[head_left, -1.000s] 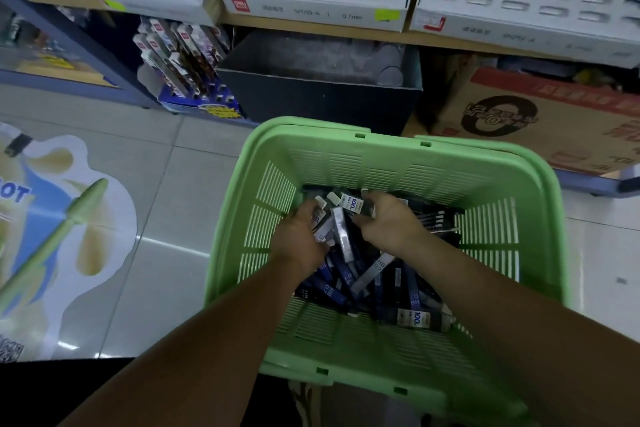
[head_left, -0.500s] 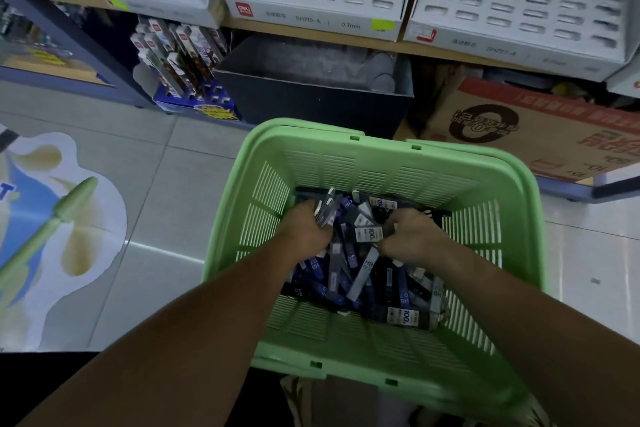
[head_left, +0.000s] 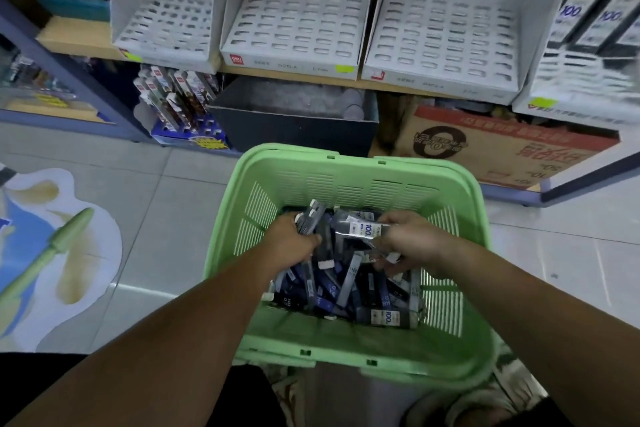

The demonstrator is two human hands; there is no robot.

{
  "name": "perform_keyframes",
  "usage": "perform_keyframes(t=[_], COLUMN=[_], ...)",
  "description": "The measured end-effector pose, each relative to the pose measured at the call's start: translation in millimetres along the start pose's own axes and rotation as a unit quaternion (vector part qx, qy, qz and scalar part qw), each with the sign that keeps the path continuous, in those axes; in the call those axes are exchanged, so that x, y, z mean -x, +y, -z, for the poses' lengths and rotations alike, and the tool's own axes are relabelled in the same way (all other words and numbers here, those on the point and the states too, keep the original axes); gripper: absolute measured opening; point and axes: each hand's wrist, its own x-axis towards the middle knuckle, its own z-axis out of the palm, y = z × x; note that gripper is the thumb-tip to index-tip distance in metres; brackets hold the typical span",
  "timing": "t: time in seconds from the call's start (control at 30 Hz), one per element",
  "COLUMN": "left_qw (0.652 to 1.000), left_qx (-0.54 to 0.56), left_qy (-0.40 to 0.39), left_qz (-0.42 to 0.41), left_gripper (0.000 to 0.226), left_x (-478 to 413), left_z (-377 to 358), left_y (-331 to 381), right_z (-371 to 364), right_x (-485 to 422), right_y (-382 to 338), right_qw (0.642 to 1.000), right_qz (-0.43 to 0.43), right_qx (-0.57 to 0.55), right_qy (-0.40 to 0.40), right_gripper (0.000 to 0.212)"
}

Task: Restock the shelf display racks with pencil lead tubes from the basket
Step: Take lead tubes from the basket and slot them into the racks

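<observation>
A blue and cream floor sticker (head_left: 52, 246) lies on the tiles at your far left. Next to it, under the shelf, stands a box of pens (head_left: 180, 107). Above it, three white slotted display racks (head_left: 294, 28) sit side by side on the shelf. Below the middle one is a dark open box (head_left: 294, 121).

Your left grip (head_left: 291, 243) is down inside the green basket (head_left: 346, 170), clenched round a few pencil lead tubes (head_left: 310, 218) whose ends stick up past your fingers. Loose tubes (head_left: 346, 288) are heaped on the basket floor between and under your arms.

Your right grip (head_left: 412, 239), just beside the left, grasps a clear tube (head_left: 360, 227) marked 100, held roughly level above the heap.

Further right, a cardboard box (head_left: 485, 146) lies under the shelf. A fourth rack (head_left: 588, 28) at the far right carries dark tubes, though that corner is blurred.
</observation>
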Motion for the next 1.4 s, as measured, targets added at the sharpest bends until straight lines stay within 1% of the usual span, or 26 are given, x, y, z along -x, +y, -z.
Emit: perform_keyframes(t=[0.07,0.17,0.2,0.27,0.3,0.4,0.43,0.5,0.6,0.63,0.7,0.77,0.8,0.87,0.9,1.03,1.13,1.2,1.23,1.27,1.33,1.4], left_qw=[1.000,0.999,0.999,0.997,0.994,0.982,0.977,0.972,0.967,0.966,0.966,0.969,0.970,0.972,0.972,0.972,0.977,0.981,0.983,0.984,0.984,0.985], left_qx=[-0.013,-0.044,-0.047,-0.047,-0.045,-0.039,-0.044,-0.074,-0.061,-0.053,-0.049,-0.036,-0.022,0.001,0.001,-0.040,-0.035,-0.027,-0.016,-0.002,0.023,0.036], left_qy=[0.000,0.001,0.001,0.001,0.001,-0.030,-0.045,-0.083,-0.161,-0.172,-0.157,-0.120,-0.108,-0.089,-0.081,-0.077,-0.070,-0.051,-0.042,-0.032,-0.019,-0.015], left_qz=[0.002,-0.001,-0.014,-0.062,-0.096,-0.184,-0.202,-0.207,-0.187,-0.188,-0.200,-0.213,-0.216,-0.219,-0.220,-0.217,-0.200,-0.186,-0.180,-0.176,-0.173,-0.170], left_gripper=[0.039,0.040,0.040,0.035,0.033,0.022,0.018,0.017,0.028,0.029,0.027,0.028,0.031,0.032,0.031,0.029,0.031,0.031,0.033,0.034,0.037,0.038], left_x=[8,27,36,54,65,105,119,146,182,192,203,203,200,195,191,179,159,145,138,133,124,119], left_z=[4,19,25,38,45,62,67,76,86,87,88,85,82,74,68,43,31,27,25,24,21,17], left_y=[11,46,60,88,101,141,154,178,206,214,226,237,243,256,263,292,304,308,310,312,318,324], right_z=[4,12,16,26,31,48,54,64,81,86,95,102,105,111,114,136,171,192,200,206,211,212], right_x=[11,31,40,60,71,111,127,160,197,206,221,227,228,223,220,215,212,208,206,202,194,185], right_y=[-3,-18,-25,-42,-51,-79,-89,-106,-124,-127,-129,-129,-127,-122,-118,-105,-95,-89,-87,-86,-90,-101], right_qw=[1.000,0.998,0.996,0.993,0.991,0.988,0.987,0.983,0.982,0.982,0.979,0.972,0.965,0.941,0.928,0.892,0.847,0.815,0.806,0.802,0.809,0.821], right_qz=[0.015,0.050,0.058,0.073,0.080,0.090,0.095,0.115,0.163,0.177,0.202,0.229,0.240,0.259,0.270,0.289,0.294,0.289,0.291,0.296,0.316,0.342], right_qx=[-0.007,0.043,0.061,0.096,0.109,0.123,0.130,0.138,0.095,0.069,0.020,-0.049,-0.099,-0.206,-0.239,-0.279,-0.336,-0.338,-0.323,-0.298,-0.239,-0.188], right_qy=[-0.002,0.008,0.013,0.017,0.013,-0.008,-0.020,-0.038,-0.026,-0.017,0.003,0.025,0.039,0.073,0.099,0.209,0.290,0.371,0.403,0.424,0.434,0.417], right_gripper=[0.048,0.050,0.046,0.029,0.024,0.030,0.029,0.025,0.024,0.026,0.026,0.026,0.029,0.035,0.035,0.017,0.014,0.007,0.005,0.007,0.010,0.011])
